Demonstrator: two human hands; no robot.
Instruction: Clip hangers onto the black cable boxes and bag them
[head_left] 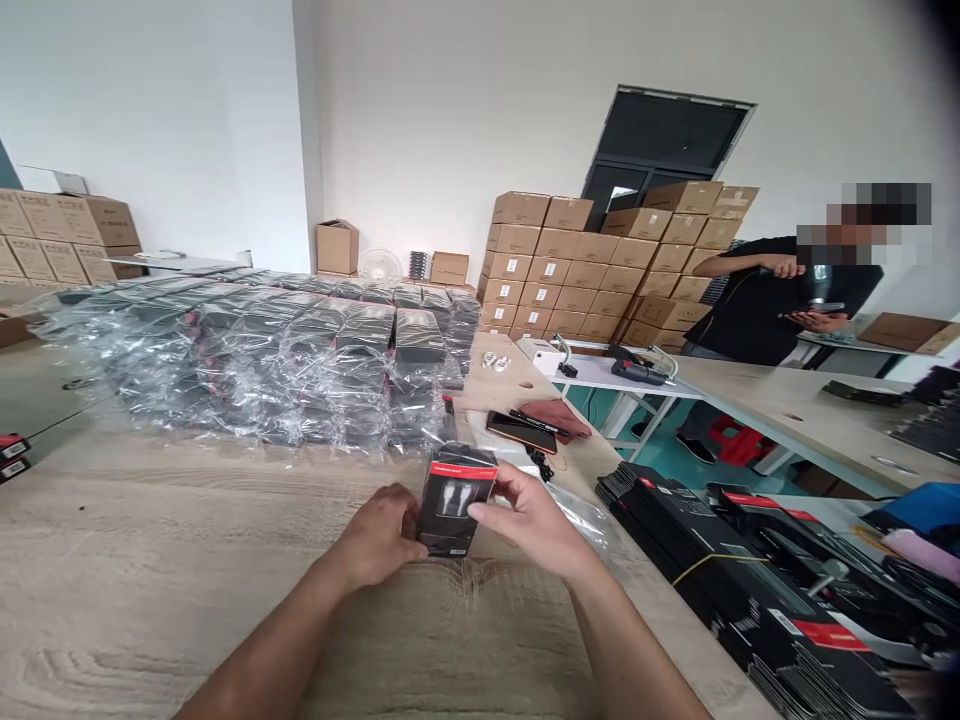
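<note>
One small black box (457, 505) with a red band and white earphones showing through its window stands upright between the person's hands, above the middle of the desk (187, 610). The left hand (375, 535) cups the box's left side, its fingers closed against it. The right hand (529, 520) grips the right side, its fingers narrowly wrapped around the box. Beyond them, plastic-wrapped black boxes (285, 350) cover the desk's far part. A phone (521, 432), a pen (536, 422) and a reddish cloth (555, 418) lie near its right edge. Flat black cartons (750, 590) are piled past that edge. Farther right, a co-worker (757, 310) holds a phone (814, 318) before stacked cardboard boxes (585, 265).
</note>
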